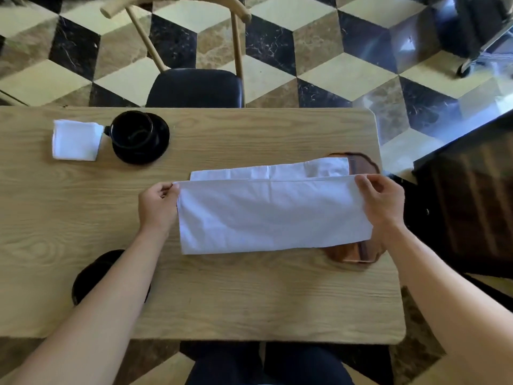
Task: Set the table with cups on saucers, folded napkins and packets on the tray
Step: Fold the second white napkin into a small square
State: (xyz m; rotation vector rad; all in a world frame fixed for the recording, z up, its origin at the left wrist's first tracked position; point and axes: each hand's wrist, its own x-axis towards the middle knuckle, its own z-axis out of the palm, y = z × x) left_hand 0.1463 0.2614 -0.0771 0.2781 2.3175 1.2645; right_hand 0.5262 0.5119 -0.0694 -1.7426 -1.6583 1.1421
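Note:
A large white napkin (273,215) lies half folded across the middle of the wooden table (83,207). My left hand (158,207) pinches its upper left corner and my right hand (384,202) pinches its upper right corner. The napkin's right end covers most of a brown wooden tray (352,252). At the far left a black cup (131,130) stands on a black saucer (158,151), beside a small folded white napkin (75,140). Another black saucer (91,273) near the front left is partly hidden by my left forearm. No packets are visible.
A wooden chair with a black seat (194,87) stands at the table's far side. A dark cabinet (466,207) is close to the table's right edge. The floor is chequered tile.

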